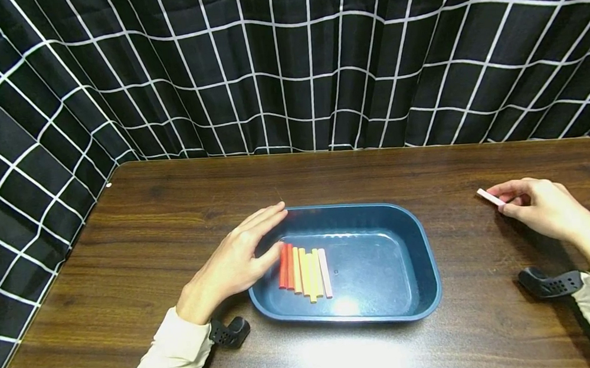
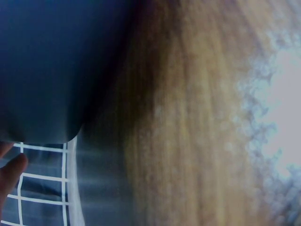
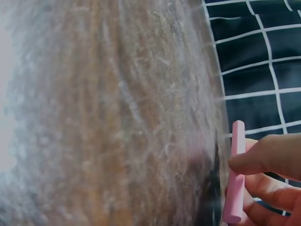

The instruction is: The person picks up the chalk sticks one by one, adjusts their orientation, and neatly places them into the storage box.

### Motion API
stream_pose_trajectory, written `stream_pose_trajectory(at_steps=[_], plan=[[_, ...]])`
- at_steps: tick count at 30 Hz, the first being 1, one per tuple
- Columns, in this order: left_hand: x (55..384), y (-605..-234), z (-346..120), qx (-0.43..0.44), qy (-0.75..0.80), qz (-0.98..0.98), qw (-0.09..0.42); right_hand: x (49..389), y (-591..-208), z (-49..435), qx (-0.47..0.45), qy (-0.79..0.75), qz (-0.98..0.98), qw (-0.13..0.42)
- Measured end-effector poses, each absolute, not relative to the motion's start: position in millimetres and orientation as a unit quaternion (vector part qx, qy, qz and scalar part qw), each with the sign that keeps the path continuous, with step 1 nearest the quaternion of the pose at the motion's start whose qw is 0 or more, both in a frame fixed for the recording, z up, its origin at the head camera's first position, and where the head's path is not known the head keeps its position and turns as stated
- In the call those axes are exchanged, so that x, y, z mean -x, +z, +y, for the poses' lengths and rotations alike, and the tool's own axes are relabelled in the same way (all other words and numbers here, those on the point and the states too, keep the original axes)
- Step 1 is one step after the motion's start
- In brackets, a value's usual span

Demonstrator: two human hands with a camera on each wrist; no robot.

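Note:
My right hand point(image 1: 542, 207) pinches a pink chalk stick point(image 1: 490, 196) between thumb and fingers, over the right part of the table. The right wrist view shows the same pink chalk stick point(image 3: 236, 188) held near its middle, pointing upward. My left hand point(image 1: 235, 258) rests at the left rim of a blue plastic tray point(image 1: 378, 276), fingers extended and thumb reaching inside. Its thumb tip is beside the red chalk sticks point(image 1: 286, 268). Side by side to their right lie several orange and yellow chalk sticks point(image 1: 311, 274) and a pale pink chalk stick point(image 1: 325, 273).
The brown wood table point(image 1: 170, 219) carries the tray at its middle. Behind and to the left hangs a black curtain point(image 1: 288, 60) with a white grid. Black straps sit around both wrists, the left strap point(image 1: 229, 332) close to the tray. Light glares off the table's front.

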State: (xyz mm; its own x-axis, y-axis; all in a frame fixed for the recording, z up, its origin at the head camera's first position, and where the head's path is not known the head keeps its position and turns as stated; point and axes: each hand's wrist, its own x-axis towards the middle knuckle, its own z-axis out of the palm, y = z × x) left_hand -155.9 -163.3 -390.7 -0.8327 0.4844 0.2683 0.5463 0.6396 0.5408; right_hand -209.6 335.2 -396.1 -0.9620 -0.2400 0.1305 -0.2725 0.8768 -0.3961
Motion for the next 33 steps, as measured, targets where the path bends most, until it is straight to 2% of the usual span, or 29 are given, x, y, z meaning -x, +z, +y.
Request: stream_pose_trajectory(at_steps=[5,12,33], plan=[[156,-390,-163,0.285,-0.314,-0.904,0.048,208,-392,332,-0.128,0.219,-0.967,0.026],[156,-389,-163,0.283,-0.314,-0.905,0.043,203,-382,322,-0.138,0.275,-0.95,0.048],[155,-389,-162,0.284,-0.314,-0.905,0.05,179,-350,276,-0.146,0.402,-0.903,0.037]])
